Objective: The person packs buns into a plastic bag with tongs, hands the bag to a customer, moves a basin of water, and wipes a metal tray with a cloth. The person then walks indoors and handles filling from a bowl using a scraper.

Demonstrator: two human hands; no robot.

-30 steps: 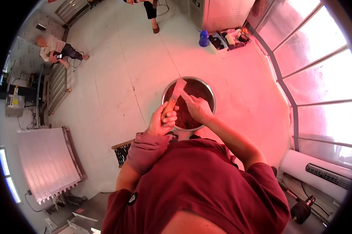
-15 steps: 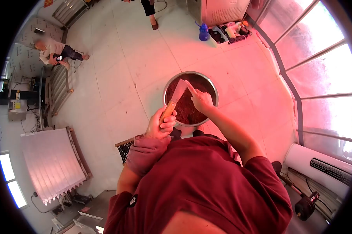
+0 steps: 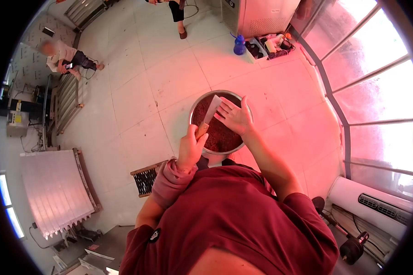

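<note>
My left hand (image 3: 191,145) is wrapped round the wooden handle of a scraper (image 3: 212,109), whose flat metal blade points up and away. My right hand (image 3: 235,117) is open, palm up and fingers spread, with its fingertips close beside the blade. Whether they touch it I cannot tell. Both hands are over the near part of a round metal bowl (image 3: 192,106) on the floor. Dark red crumbly material (image 3: 220,138) fills the bowl and is partly hidden by my hands.
A slatted stool (image 3: 144,180) stands left of my legs. Beyond the bowl are a blue bottle (image 3: 239,45) and boxes of items (image 3: 256,50) by a metal cabinet (image 3: 266,18). One person (image 3: 62,57) is at the far left, another (image 3: 177,16) at the top.
My right hand has turned palm up and opened, where before a finger was stretched along the blade. My left hand has shifted its hold on the handle, and the blade stands more upright.
</note>
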